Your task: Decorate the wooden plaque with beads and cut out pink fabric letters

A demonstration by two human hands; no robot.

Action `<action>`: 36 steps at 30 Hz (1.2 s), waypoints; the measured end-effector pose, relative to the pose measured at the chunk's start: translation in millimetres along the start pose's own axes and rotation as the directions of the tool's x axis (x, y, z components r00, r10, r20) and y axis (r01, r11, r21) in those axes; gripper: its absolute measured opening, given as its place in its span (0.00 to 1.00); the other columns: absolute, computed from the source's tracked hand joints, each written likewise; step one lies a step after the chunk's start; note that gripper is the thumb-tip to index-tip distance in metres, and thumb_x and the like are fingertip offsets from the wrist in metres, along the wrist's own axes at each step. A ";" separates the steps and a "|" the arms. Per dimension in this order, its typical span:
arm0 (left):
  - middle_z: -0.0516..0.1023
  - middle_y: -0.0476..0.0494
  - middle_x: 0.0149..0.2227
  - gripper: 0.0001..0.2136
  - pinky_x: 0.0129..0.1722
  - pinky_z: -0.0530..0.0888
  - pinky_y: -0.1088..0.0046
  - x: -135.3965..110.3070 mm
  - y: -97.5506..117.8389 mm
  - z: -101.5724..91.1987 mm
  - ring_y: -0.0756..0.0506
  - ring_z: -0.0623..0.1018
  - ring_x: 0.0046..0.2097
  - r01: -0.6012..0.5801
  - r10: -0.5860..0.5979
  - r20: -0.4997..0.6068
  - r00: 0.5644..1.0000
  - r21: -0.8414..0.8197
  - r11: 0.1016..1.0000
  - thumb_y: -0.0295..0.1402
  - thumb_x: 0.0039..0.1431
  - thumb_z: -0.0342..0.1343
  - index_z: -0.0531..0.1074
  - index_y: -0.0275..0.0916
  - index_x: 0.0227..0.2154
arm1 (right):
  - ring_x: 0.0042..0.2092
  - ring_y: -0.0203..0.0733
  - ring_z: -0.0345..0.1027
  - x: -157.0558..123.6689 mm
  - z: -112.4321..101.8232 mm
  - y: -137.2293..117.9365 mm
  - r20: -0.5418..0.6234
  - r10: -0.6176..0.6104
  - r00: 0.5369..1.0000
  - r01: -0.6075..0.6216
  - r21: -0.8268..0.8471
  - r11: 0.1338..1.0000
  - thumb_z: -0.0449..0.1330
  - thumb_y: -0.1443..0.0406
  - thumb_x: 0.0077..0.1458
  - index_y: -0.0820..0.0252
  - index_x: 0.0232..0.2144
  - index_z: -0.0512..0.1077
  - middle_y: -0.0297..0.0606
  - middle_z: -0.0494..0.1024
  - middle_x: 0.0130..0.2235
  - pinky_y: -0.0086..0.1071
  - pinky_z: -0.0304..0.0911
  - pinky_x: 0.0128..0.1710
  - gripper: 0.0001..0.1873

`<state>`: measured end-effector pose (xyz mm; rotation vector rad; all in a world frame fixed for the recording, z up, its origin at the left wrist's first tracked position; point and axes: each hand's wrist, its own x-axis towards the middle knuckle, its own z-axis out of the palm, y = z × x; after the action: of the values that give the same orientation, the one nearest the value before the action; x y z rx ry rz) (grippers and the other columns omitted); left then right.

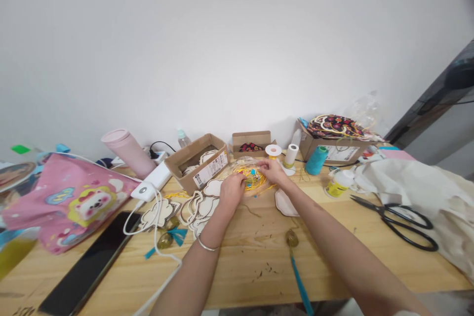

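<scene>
Both my hands reach to the far middle of the wooden table (252,261). My left hand (232,191) and my right hand (273,171) are closed in a pinch on a tangle of yellow cord (250,178) that lies in a clear plastic bag. A small blue piece sits in the tangle. Just left of my left hand lie several white cloud-shaped cut-outs (202,205). A white oval piece (284,203) lies under my right forearm. A small gold bell with a blue ribbon (292,240) rests between my arms.
Open cardboard boxes (198,163) stand at the back, with thread spools (316,159) and a glue bottle (336,185). Black scissors (400,217) and white cloth (414,182) lie right. A pink bag (66,197), pink tumbler (126,150), phone (89,266) and white charger cable (155,227) lie left.
</scene>
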<state>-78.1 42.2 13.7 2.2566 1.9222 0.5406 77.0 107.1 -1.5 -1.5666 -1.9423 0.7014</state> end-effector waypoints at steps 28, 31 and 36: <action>0.73 0.40 0.40 0.14 0.41 0.69 0.70 -3.5 4.1 -5.3 0.45 0.73 0.41 0.086 -0.085 -0.143 0.986 0.001 0.996 0.24 0.55 0.43 0.72 0.38 0.38 | 0.39 0.42 0.69 -26.3 -24.1 -31.3 0.057 -0.084 0.995 0.098 -0.318 0.943 0.49 0.65 0.54 0.56 0.36 0.75 0.38 0.77 0.38 0.30 0.61 0.35 0.14; 0.73 0.40 0.40 0.13 0.40 0.69 0.69 -5.1 5.6 -7.4 0.44 0.73 0.41 0.062 -0.063 -0.238 0.969 -0.012 0.998 0.27 0.57 0.43 0.70 0.38 0.41 | 0.40 0.42 0.68 -23.7 -16.1 -27.8 0.037 -0.109 0.993 0.115 -0.316 0.942 0.54 0.65 0.51 0.56 0.37 0.74 0.38 0.77 0.39 0.30 0.60 0.35 0.12; 0.73 0.39 0.41 0.12 0.42 0.69 0.67 -3.5 6.9 -6.2 0.43 0.72 0.43 -0.055 0.030 -0.377 0.926 -0.055 0.997 0.30 0.56 0.46 0.69 0.36 0.41 | 0.38 0.40 0.68 -19.1 -7.8 -16.9 -0.015 -0.127 0.992 0.117 -0.297 0.948 0.57 0.67 0.49 0.57 0.34 0.75 0.38 0.76 0.37 0.29 0.60 0.34 0.09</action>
<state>-74.3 36.7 21.0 2.2888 1.9799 1.0977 74.0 85.6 14.1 -1.5980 -2.1750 0.3402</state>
